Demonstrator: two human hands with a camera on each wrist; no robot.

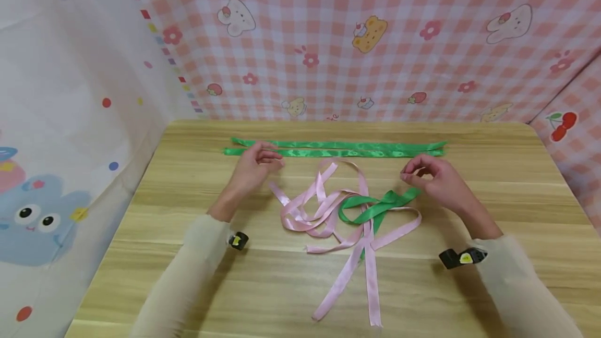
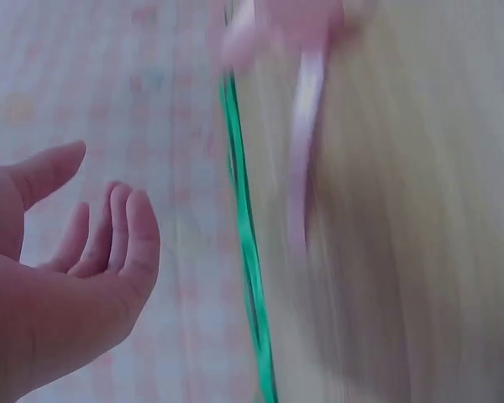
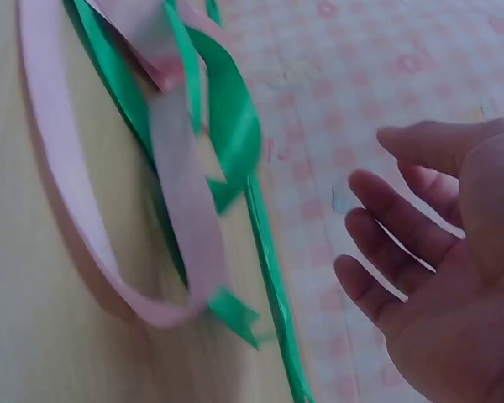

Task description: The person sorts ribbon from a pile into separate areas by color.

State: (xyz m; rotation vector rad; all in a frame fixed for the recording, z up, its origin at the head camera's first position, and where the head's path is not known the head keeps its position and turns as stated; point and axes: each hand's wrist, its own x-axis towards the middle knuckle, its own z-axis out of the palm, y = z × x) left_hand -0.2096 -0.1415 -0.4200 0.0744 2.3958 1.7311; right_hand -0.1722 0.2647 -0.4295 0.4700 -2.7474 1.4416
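Observation:
Two green satin ribbons (image 1: 338, 153) lie straight and side by side along the far part of the table. My left hand (image 1: 255, 168) is over their left end, fingers loosely bent and holding nothing; the left wrist view shows its thumb apart from the fingers. In the middle lies a loose tangle of pink ribbon (image 1: 371, 286) with another green ribbon (image 1: 387, 201) looped among it. Just beyond this green ribbon's right end is my right hand (image 1: 439, 179). The right wrist view shows its fingers (image 3: 395, 222) loosely curved, the thumb apart, and nothing between them.
The wood-grain table (image 1: 188, 286) ends at the back against a pink checked cloth (image 1: 328, 25) with cartoon prints. A white printed cloth (image 1: 70, 93) hangs at the left. A small black device (image 1: 462, 258) is strapped at each wrist.

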